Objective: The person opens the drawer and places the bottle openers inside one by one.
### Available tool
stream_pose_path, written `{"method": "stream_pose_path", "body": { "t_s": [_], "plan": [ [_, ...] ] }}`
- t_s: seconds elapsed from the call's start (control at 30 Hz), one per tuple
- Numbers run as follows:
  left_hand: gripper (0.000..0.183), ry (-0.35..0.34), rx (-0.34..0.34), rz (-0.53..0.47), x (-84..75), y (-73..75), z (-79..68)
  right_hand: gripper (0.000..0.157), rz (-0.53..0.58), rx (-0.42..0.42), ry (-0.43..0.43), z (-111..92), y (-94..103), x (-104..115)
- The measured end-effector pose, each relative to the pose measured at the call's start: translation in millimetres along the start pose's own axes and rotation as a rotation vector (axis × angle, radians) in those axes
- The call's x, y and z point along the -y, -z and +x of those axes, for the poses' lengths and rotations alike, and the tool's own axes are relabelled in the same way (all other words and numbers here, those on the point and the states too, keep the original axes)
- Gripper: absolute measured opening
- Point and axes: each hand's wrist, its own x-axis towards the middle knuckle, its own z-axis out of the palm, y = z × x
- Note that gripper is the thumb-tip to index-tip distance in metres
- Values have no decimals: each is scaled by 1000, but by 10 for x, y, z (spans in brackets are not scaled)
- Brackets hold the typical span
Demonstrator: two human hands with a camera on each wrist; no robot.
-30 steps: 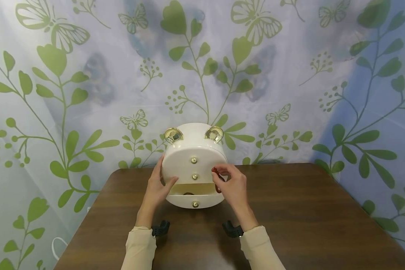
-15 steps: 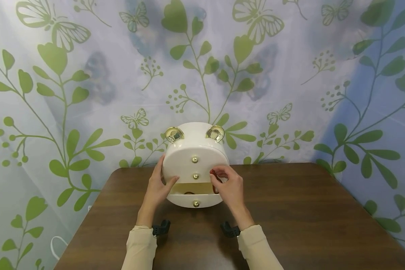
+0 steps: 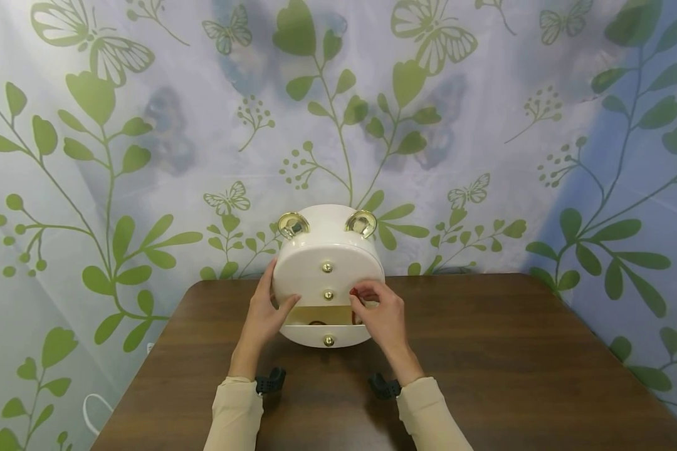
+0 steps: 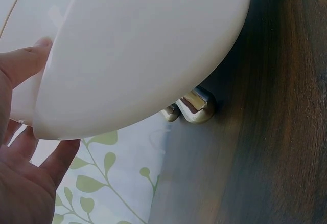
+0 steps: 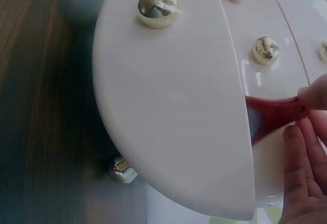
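A round white drawer box (image 3: 310, 270) with gold ears and gold knobs stands on the table. Its bottom drawer (image 3: 304, 336) is pulled out, and a brown curved thing (image 3: 318, 323) shows inside. My left hand (image 3: 265, 316) grips the box's left side, thumb on the front and fingers round the edge. Between thumb and fingers, my right hand (image 3: 386, 313) pinches the holed handle of what looks like a small red hand mirror (image 5: 273, 114). The mirror's wider end dips behind the drawer front, partly hidden; a greyish face shows inside its red rim.
The brown wooden table (image 3: 485, 363) extends to both sides and in front of the box. A patterned curtain (image 3: 338, 125) with green leaves and butterflies hangs close behind. Rounded gold feet (image 4: 196, 105) hold the box off the table.
My right hand has shifted slightly left and down, bringing the red mirror from beside the drawer's right end into the drawer opening. The left hand keeps its place on the box.
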Motion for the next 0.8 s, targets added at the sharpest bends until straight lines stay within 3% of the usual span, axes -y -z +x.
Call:
{"method": "stream_pose_path", "body": {
  "t_s": [0.53,0.8],
  "plan": [
    [95,21,18,-20,16,-5,10,14,-15,68,-48,-12,3,-13],
    [95,25,23,-29,1,2,4,16,-1,108,-27,-58,-16,5]
  ]
}}
